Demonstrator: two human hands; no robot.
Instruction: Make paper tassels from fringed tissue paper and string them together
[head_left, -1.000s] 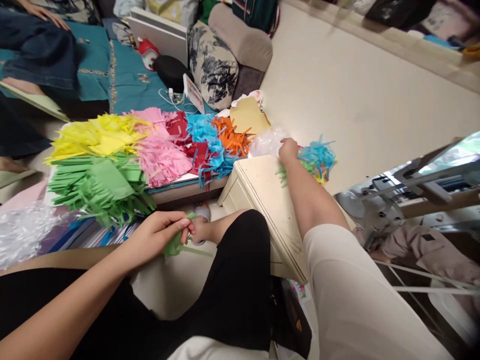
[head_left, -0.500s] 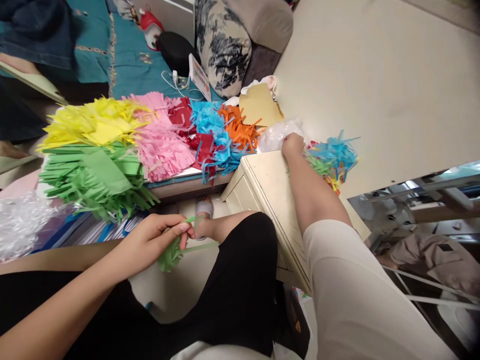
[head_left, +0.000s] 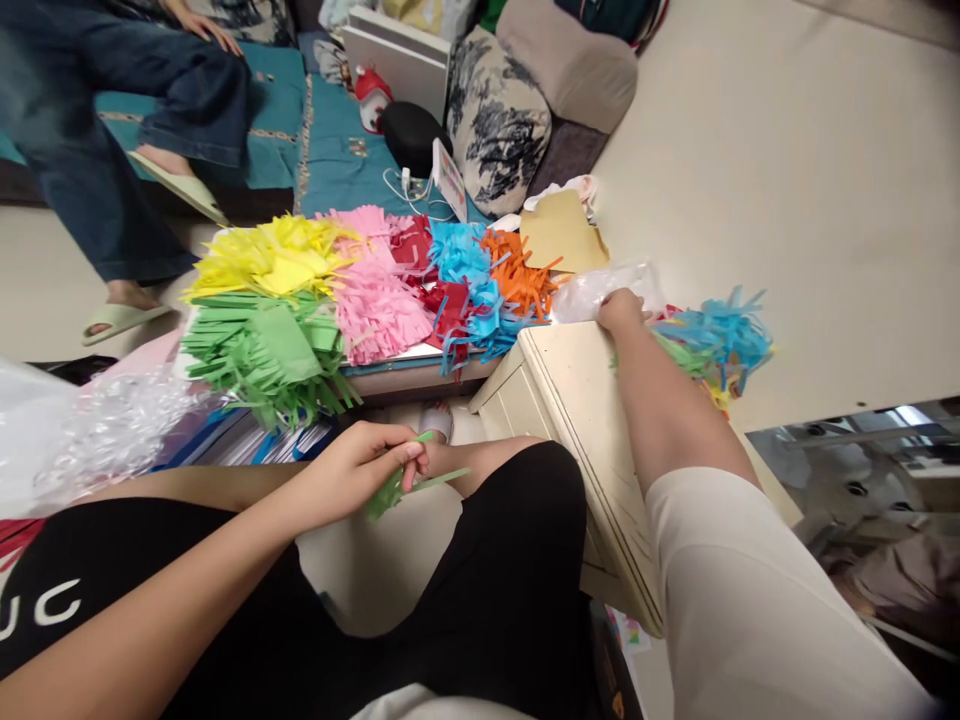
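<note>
The left hand (head_left: 360, 470) is closed in a pinch, thumb against fingertips, on a green fringed strip (head_left: 391, 490). It holds the strip low and near, above the lap, with one loose end poking out to the right. The right hand (head_left: 621, 310) reaches out to the far edge of the cream cabinet (head_left: 570, 400). It lies between a clear plastic bag (head_left: 592, 290) and a multicolour fringe bundle (head_left: 716, 335) and touches both. Its fingers curl down out of sight, so I cannot tell whether they grip anything. To the left, on the low desk (head_left: 405, 365), fringed sheets lie sorted by colour and overlap at their edges. The green pile (head_left: 262, 345) is nearest, with the yellow pile (head_left: 270, 260) behind it. Then come the pink pile (head_left: 375, 300), red pieces (head_left: 442, 300), blue pieces (head_left: 461, 255) and orange pieces (head_left: 521, 275), and a brown sheet (head_left: 559, 235) at the far right. Judging by this, most of the cutting looks done. One bundle appears gathered on the cabinet, while the large flat piles suggest much paper is not yet bundled. Bubble wrap (head_left: 112, 420) sits at the near left. Another person's legs (head_left: 97, 150) show at the far left.
</note>
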